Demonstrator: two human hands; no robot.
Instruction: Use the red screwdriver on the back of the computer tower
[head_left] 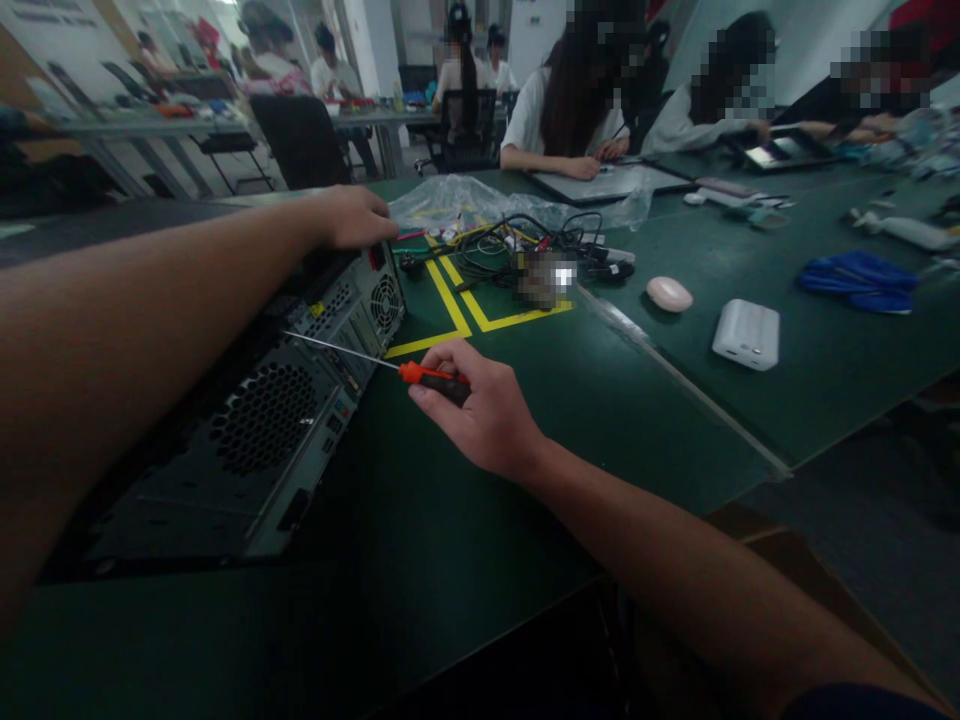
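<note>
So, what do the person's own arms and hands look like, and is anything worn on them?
Both forearms are bare, and no gloves, rings or watch show on the left hand or right hand. Only a dark blue sleeve edge appears on the right arm, at the picture's bottom edge.

Computer case [247,440] of matt perforated grey metal; screwdriver [375,360] with glossy metal shaft, orange plastic handle

An electronics workshop: long green-matted benches [675,400] marked with yellow tape [457,300], a tangle of cables [517,250] at centre, and seated workers [570,110] along the top over laptops [622,180].
</note>
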